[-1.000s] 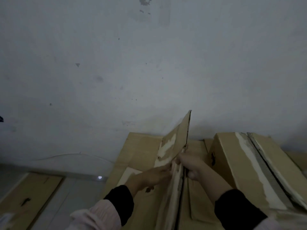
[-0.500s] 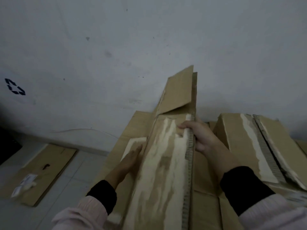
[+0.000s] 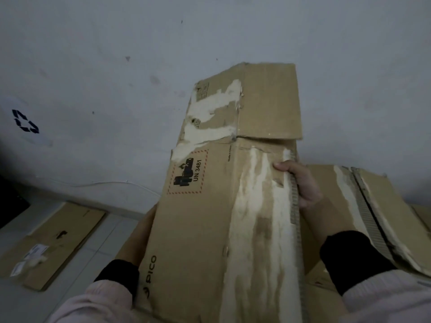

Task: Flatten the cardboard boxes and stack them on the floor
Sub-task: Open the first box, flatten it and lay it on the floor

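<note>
A flattened cardboard box (image 3: 210,217) with torn white tape marks and a UN 3481 label fills the middle of the view, held up in front of me with its broad face toward me. My right hand (image 3: 300,183) grips its right edge, fingers curled over the corrugated rim. My left hand (image 3: 142,231) is under its left edge, mostly hidden behind the board. A second box (image 3: 363,206), still in its boxed shape with a taped seam, stands at the right. More flat cardboard lies beneath the held box.
A flat piece of cardboard (image 3: 53,243) with a white label lies on the tiled floor at the left. A pale wall (image 3: 116,66) stands close ahead. A dark object is at the far left edge.
The box has turned from edge-on to face-on and been raised closer to me. My left hand slid from its top down under the left edge.
</note>
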